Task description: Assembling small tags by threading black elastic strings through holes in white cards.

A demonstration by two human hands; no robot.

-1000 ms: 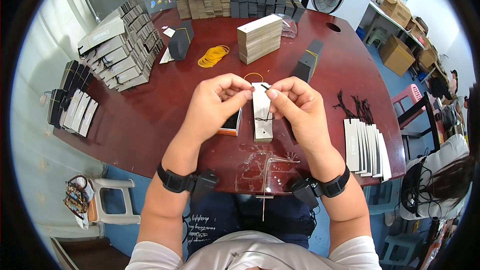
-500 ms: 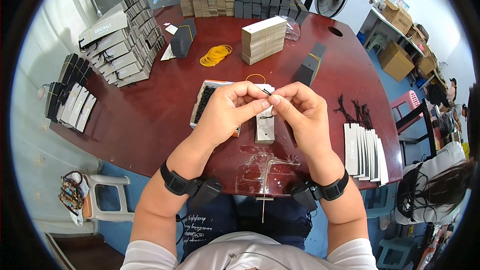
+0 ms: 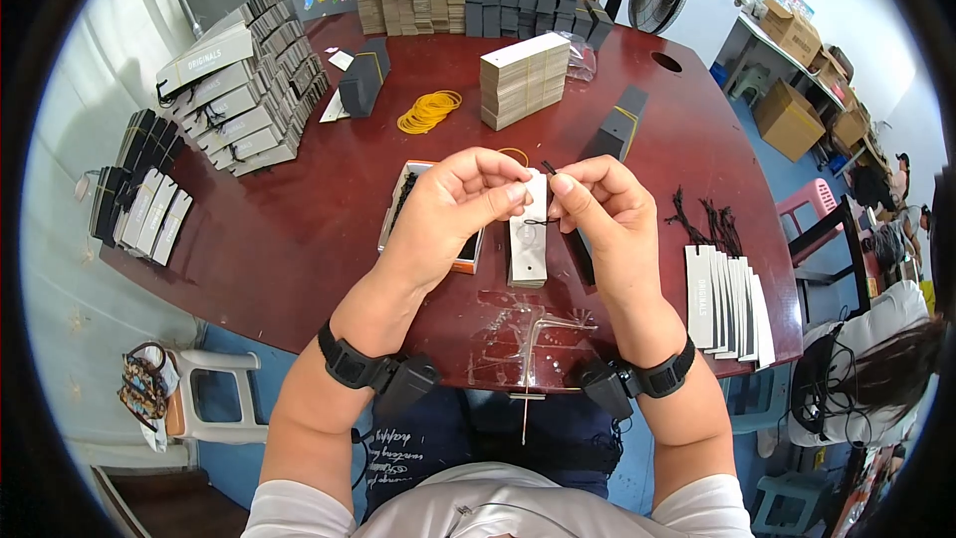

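Observation:
My right hand (image 3: 609, 207) pinches a thin black cord (image 3: 549, 167) between thumb and fingertips. My left hand (image 3: 460, 209) is beside it, thumb and forefinger pressed together; anything between them is too small to make out. Beneath the hands lies a narrow stack of white hang tags (image 3: 528, 257), each with a hole near the near end. A black cord loop (image 3: 539, 222) hangs above the stack beside my right fingers. Partly behind my left hand stands a small box (image 3: 390, 211) of black cords. A dark strip (image 3: 580, 259) lies by my right hand.
White tags with black cords (image 3: 725, 304) lie fanned at the right edge. Yellow rubber bands (image 3: 430, 112), a banded tag block (image 3: 523, 82) and a dark bundle (image 3: 617, 126) lie farther back. Corded tag stacks (image 3: 249, 90) stand left; clear tape (image 3: 508, 339) covers the near edge.
My hands have drawn slightly apart after meeting over the stack. The black cord now shows at my right fingertips, and more of the white stack is visible between the hands.

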